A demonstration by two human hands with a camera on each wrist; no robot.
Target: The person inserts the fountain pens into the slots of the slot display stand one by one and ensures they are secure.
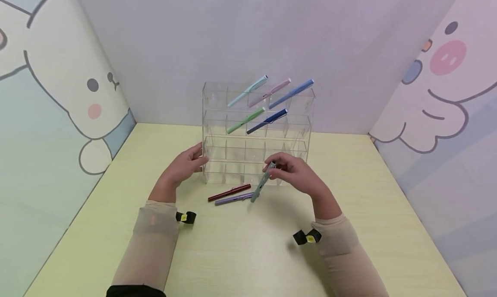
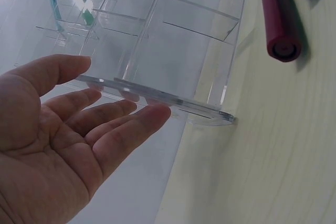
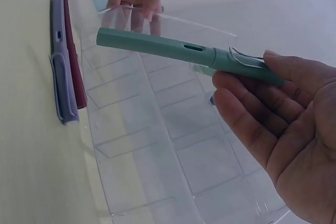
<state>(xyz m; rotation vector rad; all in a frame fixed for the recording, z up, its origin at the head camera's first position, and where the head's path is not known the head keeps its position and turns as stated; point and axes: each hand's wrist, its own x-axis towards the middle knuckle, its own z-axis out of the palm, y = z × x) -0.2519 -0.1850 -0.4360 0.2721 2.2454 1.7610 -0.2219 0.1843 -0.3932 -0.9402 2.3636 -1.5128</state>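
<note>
My right hand [image 1: 293,172] pinches a grey-green pen [image 3: 157,45] by its clip end, between thumb and fingers. The pen tilts in front of the lower tiers of a clear acrylic pen rack [image 1: 254,163]. At the rack's left side, my left hand [image 2: 79,124] holds the side panel, thumb at the front edge and fingertips showing through from the outer face. A dark red pen [image 1: 229,192] and a lilac pen [image 1: 233,199] lie on the table before the rack. The green pen's lower end overlaps the lilac one in the head view.
The upper tier bears a light blue pen [image 1: 247,91], a pink pen [image 1: 269,93] and a blue pen [image 1: 291,94]. Below them rest a light green pen [image 1: 246,120] and a dark blue pen [image 1: 267,121]. A pale wall [image 1: 155,51] stands behind the table [image 1: 240,254].
</note>
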